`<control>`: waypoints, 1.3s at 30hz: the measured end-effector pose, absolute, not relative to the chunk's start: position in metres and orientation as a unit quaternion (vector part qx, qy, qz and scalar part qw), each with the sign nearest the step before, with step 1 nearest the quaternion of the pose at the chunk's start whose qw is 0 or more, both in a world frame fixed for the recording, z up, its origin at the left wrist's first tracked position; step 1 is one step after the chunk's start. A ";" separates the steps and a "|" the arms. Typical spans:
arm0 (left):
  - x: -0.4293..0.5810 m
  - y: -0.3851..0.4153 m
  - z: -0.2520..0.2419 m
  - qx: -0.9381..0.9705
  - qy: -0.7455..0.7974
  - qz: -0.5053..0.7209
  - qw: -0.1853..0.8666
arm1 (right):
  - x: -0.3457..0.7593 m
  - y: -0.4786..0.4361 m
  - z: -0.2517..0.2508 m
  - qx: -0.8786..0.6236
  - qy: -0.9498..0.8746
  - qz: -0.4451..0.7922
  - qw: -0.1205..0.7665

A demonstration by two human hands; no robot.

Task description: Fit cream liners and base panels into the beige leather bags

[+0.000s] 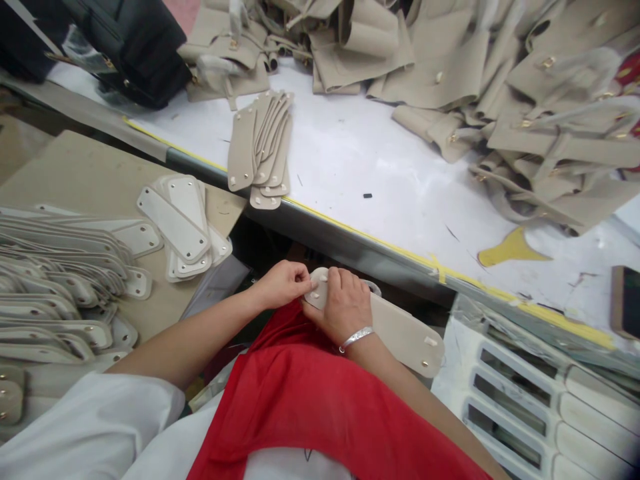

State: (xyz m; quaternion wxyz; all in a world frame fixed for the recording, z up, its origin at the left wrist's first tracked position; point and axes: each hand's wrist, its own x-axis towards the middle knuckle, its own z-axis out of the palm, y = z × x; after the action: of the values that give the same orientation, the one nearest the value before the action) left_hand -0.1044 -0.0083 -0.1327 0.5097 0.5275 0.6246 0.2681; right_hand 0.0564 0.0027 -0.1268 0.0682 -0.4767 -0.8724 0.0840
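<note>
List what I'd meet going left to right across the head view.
Large stack of pale strips → smaller strip pile → left hand → right hand → yellow piece → dark brown-edged object.

I note a white surface (pixel 345 157) carrying beige bag pieces (pixel 435 63), stacked beige strips (pixel 243 147) and a yellow piece (pixel 513 249); to the left, a tan surface (pixel 75 173) bears pale strips (pixel 173 223).

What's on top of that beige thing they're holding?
The right hand lies across the beige piece; the left hand touches one end. Pale tabs and a shiny stud show; under the hands, it's hidden.
</note>
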 end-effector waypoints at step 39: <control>-0.104 -0.009 -0.132 0.562 0.644 0.246 0.457 | 0.061 0.008 -0.119 -0.485 -0.856 0.168 0.065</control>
State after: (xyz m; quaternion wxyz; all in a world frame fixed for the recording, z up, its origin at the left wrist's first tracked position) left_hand -0.1039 -0.0088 -0.1324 0.4567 0.5618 0.6443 0.2464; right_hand 0.0608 0.0077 -0.1190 0.0648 -0.4849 -0.8558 0.1683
